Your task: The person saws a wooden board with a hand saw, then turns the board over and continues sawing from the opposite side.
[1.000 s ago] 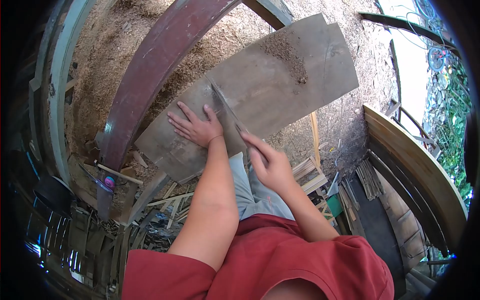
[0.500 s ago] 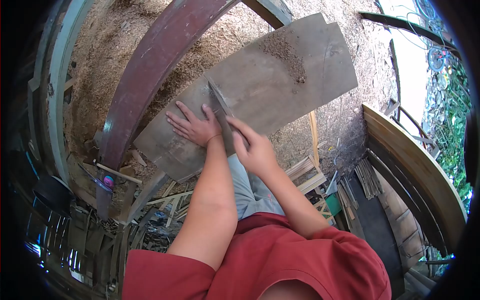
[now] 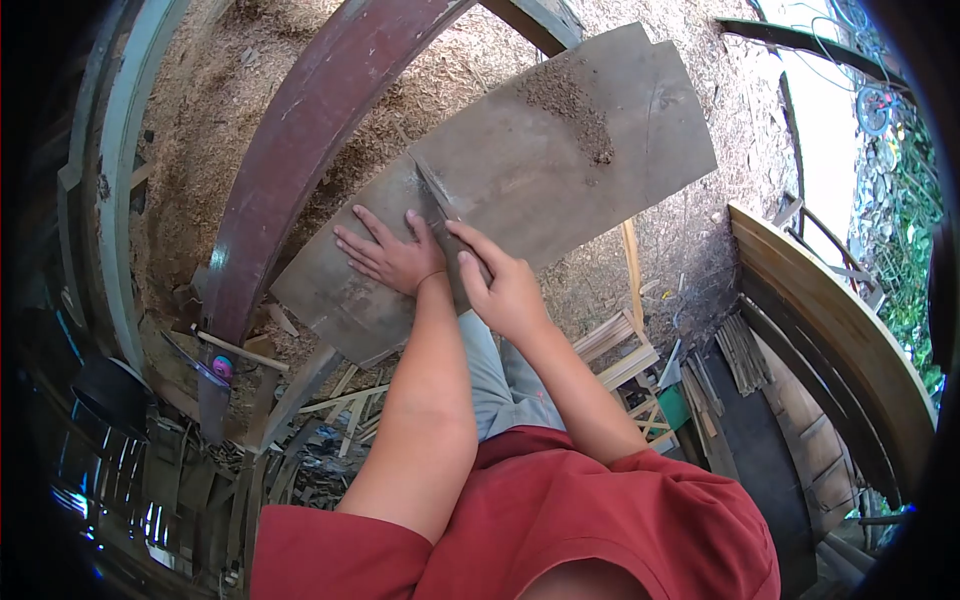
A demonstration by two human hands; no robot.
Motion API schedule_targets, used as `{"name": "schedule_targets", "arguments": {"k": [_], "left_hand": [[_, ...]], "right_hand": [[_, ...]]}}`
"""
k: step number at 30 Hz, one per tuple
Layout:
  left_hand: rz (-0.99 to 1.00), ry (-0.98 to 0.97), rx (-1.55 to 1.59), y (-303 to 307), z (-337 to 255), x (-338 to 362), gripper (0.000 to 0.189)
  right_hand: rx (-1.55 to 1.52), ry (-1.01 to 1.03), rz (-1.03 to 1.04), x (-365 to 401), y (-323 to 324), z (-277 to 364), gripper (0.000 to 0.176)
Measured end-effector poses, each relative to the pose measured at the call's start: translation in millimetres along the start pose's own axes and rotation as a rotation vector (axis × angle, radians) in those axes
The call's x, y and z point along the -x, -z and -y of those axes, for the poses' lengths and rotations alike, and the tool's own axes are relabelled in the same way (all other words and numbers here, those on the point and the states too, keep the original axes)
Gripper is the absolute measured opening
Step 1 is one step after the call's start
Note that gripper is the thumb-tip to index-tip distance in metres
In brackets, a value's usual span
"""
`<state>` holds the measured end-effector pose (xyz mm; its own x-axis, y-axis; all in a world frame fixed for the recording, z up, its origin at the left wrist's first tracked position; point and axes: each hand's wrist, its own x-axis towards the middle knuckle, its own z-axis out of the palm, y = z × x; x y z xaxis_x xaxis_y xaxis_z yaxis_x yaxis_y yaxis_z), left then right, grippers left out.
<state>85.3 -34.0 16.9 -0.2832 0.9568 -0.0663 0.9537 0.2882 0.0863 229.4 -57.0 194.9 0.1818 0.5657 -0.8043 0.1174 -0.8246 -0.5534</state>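
Observation:
A wide grey-brown wooden board (image 3: 560,190) lies slantwise in front of me. My left hand (image 3: 402,262) rests flat on its left part, palm down with the fingers spread. Just right of it, my right hand (image 3: 505,295) is closed round the handle of what looks like a handsaw, the handle mostly hidden by my fingers. The thin saw blade (image 3: 436,186) points away from me, seen nearly edge-on at the board's far edge. Pale dust shows beside the blade. A patch of brown wood crumbs (image 3: 575,110) lies on the board's right part.
A curved reddish-brown beam (image 3: 290,160) rises beyond the board on the left. Wood shavings (image 3: 200,150) cover the ground. Curved planks (image 3: 830,330) stand at the right, with stacked wood strips (image 3: 742,355) near them. A mallet-like stick (image 3: 240,350) lies at lower left.
My right hand has moved slightly forward along the saw's line, away from my body. My left hand stays flat at the same spot on the board.

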Motion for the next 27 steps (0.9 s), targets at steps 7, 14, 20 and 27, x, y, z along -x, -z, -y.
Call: {"name": "schedule_targets", "arguments": {"k": [7,14,20,27], "left_hand": [[-0.009,-0.01,-0.027,3,-2,2,0.088],[0.038,0.036,-0.007,5,-3,2,0.09],[0.016,0.003,-0.008,3,-1,3,0.09],[0.02,0.016,-0.001,3,-2,1,0.09]], "right_hand": [[-0.07,0.308,-0.167,89,22,-34,0.045],[-0.019,0.035,-0.034,8,2,0,0.045],[-0.081,0.275,-0.13,100,30,-34,0.045],[-0.111,0.305,-0.197,12,-8,-32,0.044]]}}
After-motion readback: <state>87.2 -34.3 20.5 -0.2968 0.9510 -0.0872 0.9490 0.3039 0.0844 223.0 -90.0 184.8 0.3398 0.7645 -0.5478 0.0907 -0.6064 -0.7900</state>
